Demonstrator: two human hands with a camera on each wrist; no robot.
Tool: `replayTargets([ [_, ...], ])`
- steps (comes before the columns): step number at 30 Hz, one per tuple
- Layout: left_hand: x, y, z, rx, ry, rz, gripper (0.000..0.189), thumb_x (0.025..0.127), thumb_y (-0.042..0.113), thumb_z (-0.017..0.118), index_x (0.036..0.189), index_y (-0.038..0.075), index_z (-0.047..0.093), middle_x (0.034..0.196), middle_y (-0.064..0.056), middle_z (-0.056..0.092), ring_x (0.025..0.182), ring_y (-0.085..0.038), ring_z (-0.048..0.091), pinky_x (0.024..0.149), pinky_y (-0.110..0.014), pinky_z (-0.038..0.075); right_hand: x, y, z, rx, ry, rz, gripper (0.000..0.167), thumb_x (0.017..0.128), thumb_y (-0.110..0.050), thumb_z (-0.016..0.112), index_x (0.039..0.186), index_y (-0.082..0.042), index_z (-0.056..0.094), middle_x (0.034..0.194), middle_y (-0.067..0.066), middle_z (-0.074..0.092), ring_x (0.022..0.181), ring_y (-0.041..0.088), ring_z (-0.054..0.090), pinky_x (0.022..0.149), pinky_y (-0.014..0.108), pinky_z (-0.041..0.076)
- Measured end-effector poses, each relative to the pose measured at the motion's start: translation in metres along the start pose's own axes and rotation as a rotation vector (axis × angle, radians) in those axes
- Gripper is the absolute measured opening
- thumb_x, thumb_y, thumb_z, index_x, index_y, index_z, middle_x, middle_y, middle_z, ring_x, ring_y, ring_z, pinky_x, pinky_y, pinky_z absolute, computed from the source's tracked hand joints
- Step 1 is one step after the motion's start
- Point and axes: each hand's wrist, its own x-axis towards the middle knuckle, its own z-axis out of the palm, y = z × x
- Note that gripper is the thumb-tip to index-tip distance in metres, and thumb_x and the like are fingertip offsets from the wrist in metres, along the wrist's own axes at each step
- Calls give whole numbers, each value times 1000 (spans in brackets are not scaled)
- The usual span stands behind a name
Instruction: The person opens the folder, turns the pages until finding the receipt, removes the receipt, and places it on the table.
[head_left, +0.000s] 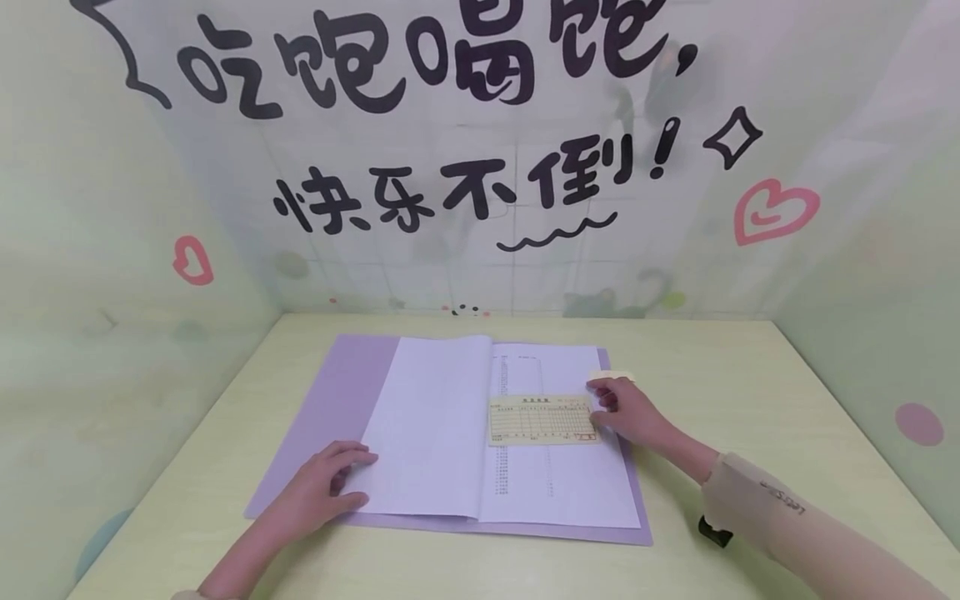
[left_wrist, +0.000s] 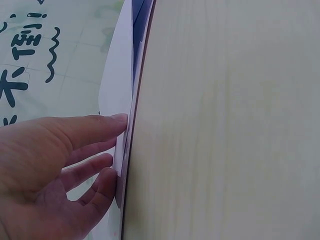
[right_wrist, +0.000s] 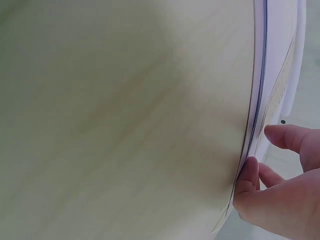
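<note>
A purple folder (head_left: 360, 358) lies spread on the table with a blank white page (head_left: 431, 425) on its left side and a printed list page (head_left: 573, 492) on its right. A pale yellow receipt form (head_left: 540, 419) lies across the printed page. My right hand (head_left: 633, 412) is at the form's right end, its thumb and bent fingers apart in the right wrist view. Beyond those fingers, a second yellow slip (head_left: 611, 376) shows at the folder's edge, partly hidden. My left hand (head_left: 318, 492) rests at the lower left of the blank page, fingertips touching its edge.
The light wooden table (head_left: 525, 575) meets a back wall (head_left: 450, 275) printed with large dark characters and hearts. Side walls stand left and right. A black band (head_left: 715, 531) hangs under the right sleeve (head_left: 787, 517).
</note>
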Motion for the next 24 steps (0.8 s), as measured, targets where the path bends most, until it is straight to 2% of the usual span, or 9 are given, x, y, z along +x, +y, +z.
replayTargets([
  [9,1,0,1,8,0,-15,47,75,15,84,119,13,68,128,-8,62,100,-18,62,87,-30,54,-4,0,0,-78,22,-60,45,82,-4,71,124,7,62,103,16,58,92,22,52,80,27,46],
  [24,1,2,-1,2,-8,3,47,75,18,84,119,12,68,127,-10,62,100,-21,63,86,-31,54,-5,1,2,-85,56,-59,36,81,-2,73,116,3,67,101,15,58,91,21,52,76,23,45],
])
